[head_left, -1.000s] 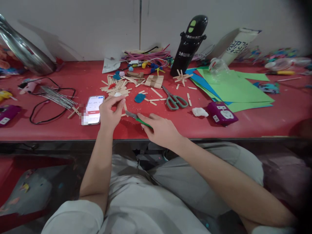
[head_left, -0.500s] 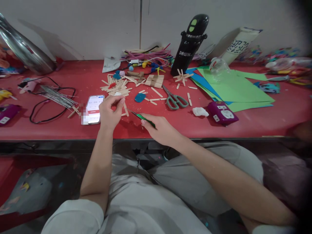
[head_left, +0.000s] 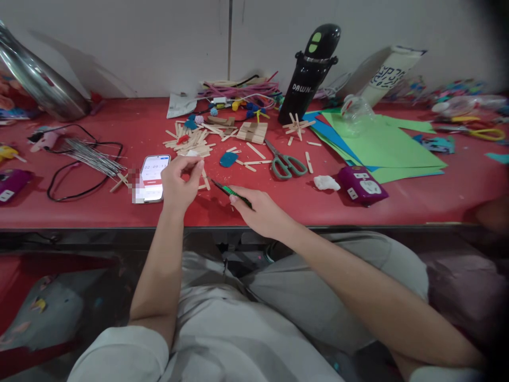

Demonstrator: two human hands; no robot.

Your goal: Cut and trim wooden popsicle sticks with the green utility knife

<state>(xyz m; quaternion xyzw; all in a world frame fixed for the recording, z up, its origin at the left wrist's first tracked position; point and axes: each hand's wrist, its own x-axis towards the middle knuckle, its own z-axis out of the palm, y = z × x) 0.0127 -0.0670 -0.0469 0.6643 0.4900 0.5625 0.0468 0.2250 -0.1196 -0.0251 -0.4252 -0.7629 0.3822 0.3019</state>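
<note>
My right hand is closed around a green and black craft knife, its narrow tip pointing left toward my other hand. My left hand is closed in a pinch beside the phone; what lies between thumb and finger is too small to make out. Just right of those fingertips is a small wooden stick piece; whether it is held or lying on the table cannot be told. Behind both hands spreads a pile of wooden craft sticks, with a blue oval piece nearby.
Grey-green scissors, a white lump and a purple box lie to the right on the red table. Green paper sheets and a black bottle stand behind. A lit phone and wires are left.
My hands hold nearly the same pose; the knife has shifted only slightly. At the far right, yellow-handled scissors have moved, and a light-blue piece shows at the edge.
</note>
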